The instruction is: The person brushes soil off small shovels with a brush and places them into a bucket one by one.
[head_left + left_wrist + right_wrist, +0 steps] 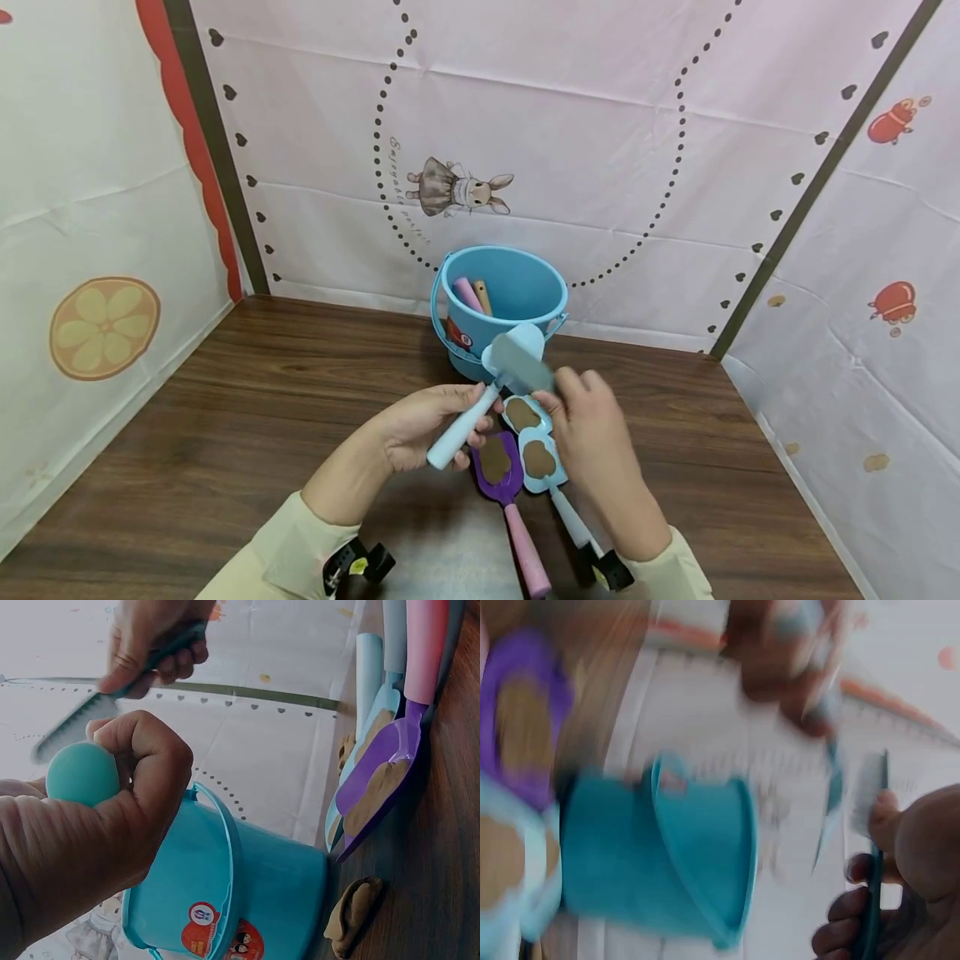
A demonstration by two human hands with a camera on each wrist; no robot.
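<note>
My left hand (431,427) grips the pale blue handle of a toy shovel (465,423), its blade raised in front of the bucket. In my right hand (596,442) is a brush with a dark teal handle (873,900) and pale bristles (868,796). In the head view the blurred brush (519,365) overlaps the shovel's blade. Below my hands lie a purple shovel (513,479) with a pink handle, a light blue shovel (557,479) with a grey handle, and another light blue shovel (546,410). All three hold brown, sand-like material.
A blue bucket (540,287) with a carrying handle stands by the back wall; a pink handle (468,293) and a tan one (482,297) stick out of it. A brown clump (351,919) lies on the wooden table beside it. Printed cloth walls enclose the table.
</note>
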